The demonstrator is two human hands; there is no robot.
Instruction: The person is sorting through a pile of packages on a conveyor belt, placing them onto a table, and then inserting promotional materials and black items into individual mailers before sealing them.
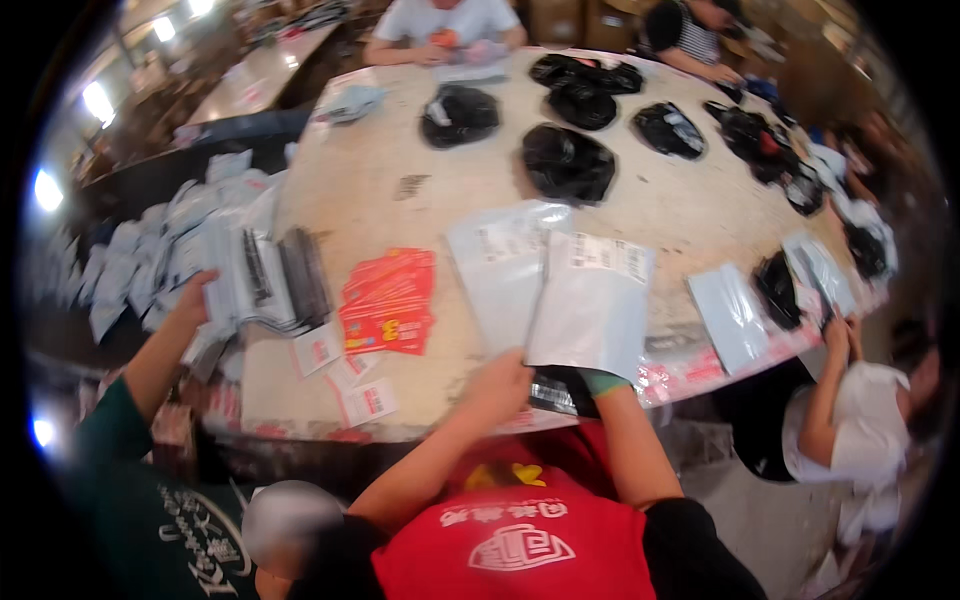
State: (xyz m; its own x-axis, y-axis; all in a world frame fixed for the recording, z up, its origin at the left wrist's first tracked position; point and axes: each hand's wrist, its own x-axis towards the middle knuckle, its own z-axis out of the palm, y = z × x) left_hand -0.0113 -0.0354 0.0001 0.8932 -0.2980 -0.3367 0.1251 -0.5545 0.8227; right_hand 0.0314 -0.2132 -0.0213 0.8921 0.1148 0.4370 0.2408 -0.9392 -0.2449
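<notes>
My left hand (pixel 505 380) is closed on the lower left edge of a white plastic mailer (pixel 585 305) with a label at its top. My right forearm (pixel 635 450) reaches up under that mailer, with something green at the wrist; the fingers there are hidden. A dark bag with a barcode label (pixel 560 393) shows just beneath it, between my hands. Another labelled white mailer (pixel 490 260) lies behind to the left. Red printed cards (pixel 390 290) are spread to the left, with small white cards (pixel 365 402) below them.
Black bagged parcels (pixel 565 160) sit across the table (pixel 310 390). Pale blue mailers (pixel 725 320) lie right. A left co-worker's hand (pixel 200 290) is at stacked mailers (pixel 260 280), beside piled parcels (pixel 140 260). Another co-worker (pixel 850 420) works at right; two more (pixel 445 30) (pixel 680 45) are at the back.
</notes>
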